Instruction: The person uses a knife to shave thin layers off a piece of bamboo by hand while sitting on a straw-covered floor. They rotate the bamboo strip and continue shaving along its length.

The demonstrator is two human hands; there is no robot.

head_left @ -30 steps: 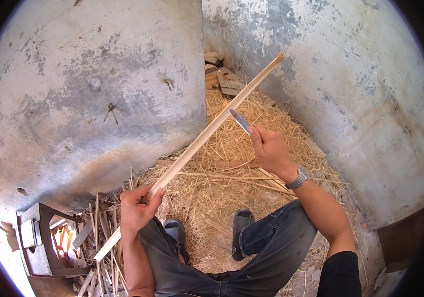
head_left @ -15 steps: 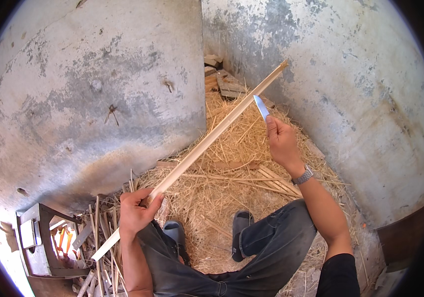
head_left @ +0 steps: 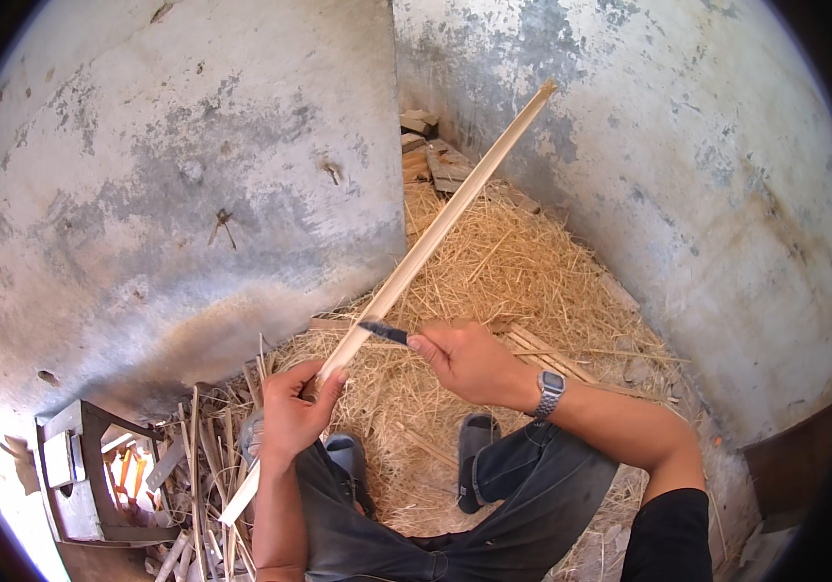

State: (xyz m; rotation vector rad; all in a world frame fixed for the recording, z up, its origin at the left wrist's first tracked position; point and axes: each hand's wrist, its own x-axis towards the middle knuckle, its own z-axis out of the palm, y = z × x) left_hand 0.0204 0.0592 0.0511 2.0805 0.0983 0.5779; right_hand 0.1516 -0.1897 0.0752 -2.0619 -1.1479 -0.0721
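Observation:
A long pale strip of split wood or bamboo (head_left: 442, 224) slants from the lower left up toward the far right wall. My left hand (head_left: 300, 407) grips it near its lower end, thumb on top, and a short piece sticks out below the wrist. In my right hand (head_left: 469, 361) is a knife (head_left: 384, 332), its dark-looking blade pointing left. The blade tip meets the strip a little beyond my left hand. A watch with a metal band is on my right wrist.
Shavings (head_left: 503, 252) cover the floor between two peeling walls. Loose sticks (head_left: 204, 456) lie at the left beside a worn frame (head_left: 86, 475) with something glowing orange inside. Wooden blocks (head_left: 447, 163) sit in the far corner. My slippered feet (head_left: 477, 456) are below.
My right hand has drawn the knife down and left, from near the strip's far end to close by my left hand. The strip's far end has risen slightly.

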